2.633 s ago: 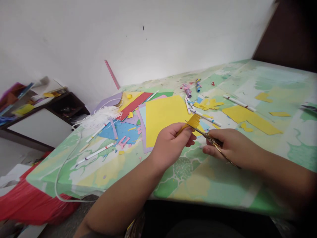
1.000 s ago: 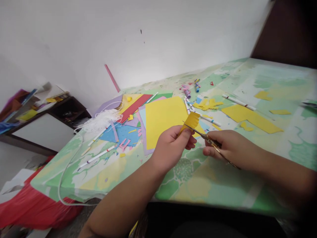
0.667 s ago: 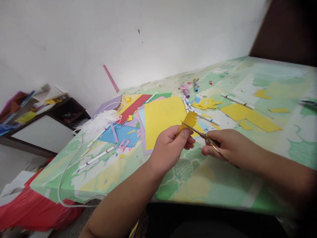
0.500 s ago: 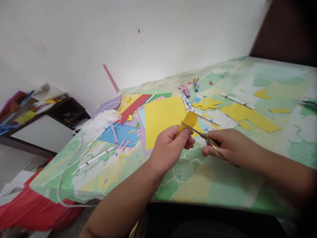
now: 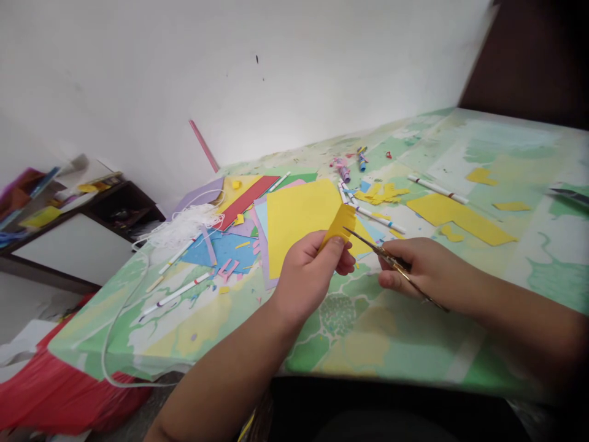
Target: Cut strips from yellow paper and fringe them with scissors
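Note:
My left hand point(image 5: 317, 261) pinches a small strip of yellow paper point(image 5: 339, 224) between thumb and fingers. The strip's right edge shows several short cuts, like a fringe. In my right hand point(image 5: 414, 267) is a pair of gold-coloured scissors point(image 5: 391, 260), gripped by the handles. The blades point up and left, their tip at the strip's right edge; whether they touch the paper I cannot tell. Behind my left hand a large yellow sheet point(image 5: 297, 215) lies on top of purple and light blue sheets. Yellow fringed scraps point(image 5: 381, 193) lie beyond the scissors.
White felt-tip pens point(image 5: 437, 189) and a cut yellow piece point(image 5: 464, 218) lie on the patterned tablecloth point(image 5: 350, 344). White string point(image 5: 184, 228), a red sheet point(image 5: 246, 199) and blue paper point(image 5: 225, 248) are at the left. Two small paper rolls point(image 5: 341, 170) stand near the wall.
The scissor blades, which lay across the yellow strip, have drawn back to its right edge. My left hand has turned the strip slightly, so its fringed edge faces right.

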### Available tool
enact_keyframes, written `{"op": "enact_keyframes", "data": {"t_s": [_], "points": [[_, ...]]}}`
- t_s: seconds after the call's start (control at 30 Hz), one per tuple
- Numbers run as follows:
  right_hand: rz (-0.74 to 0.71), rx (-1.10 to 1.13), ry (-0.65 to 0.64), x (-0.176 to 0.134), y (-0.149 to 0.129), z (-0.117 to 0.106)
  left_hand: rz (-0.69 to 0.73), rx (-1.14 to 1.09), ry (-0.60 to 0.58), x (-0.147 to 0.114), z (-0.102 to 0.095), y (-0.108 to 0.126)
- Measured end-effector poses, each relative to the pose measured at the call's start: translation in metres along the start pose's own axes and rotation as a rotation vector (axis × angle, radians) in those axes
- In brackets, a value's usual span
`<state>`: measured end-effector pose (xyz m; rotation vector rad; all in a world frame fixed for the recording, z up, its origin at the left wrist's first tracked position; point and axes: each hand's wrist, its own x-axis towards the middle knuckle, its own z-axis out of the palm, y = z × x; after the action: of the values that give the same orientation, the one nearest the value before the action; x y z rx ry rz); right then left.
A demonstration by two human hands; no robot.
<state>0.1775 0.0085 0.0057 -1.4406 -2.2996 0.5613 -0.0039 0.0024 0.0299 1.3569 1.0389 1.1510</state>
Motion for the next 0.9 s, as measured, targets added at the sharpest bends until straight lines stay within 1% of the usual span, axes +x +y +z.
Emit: {"op": "enact_keyframes", "data": {"t_s": [0.2, 0.5, 0.63, 0.9], "points": [[0.005, -0.004, -0.004, 0.0001, 0.0026, 0.0019, -0.019, 0.041, -0.030, -0.0009, 0.0002, -0.0002], [0.010, -0.007, -0.020, 0.0004, 0.0027, 0.0013, -0.010, 0.118, -0.034, -0.0005, -0.0012, -0.0011], [0.011, -0.007, -0.017, 0.0015, 0.0037, 0.0015, -0.013, 0.107, -0.044, -0.0004, -0.0011, -0.0021], [0.035, 0.001, -0.023, 0.0012, 0.0001, -0.0005, -0.002, 0.106, -0.023, -0.0002, -0.0027, -0.0034]]}}
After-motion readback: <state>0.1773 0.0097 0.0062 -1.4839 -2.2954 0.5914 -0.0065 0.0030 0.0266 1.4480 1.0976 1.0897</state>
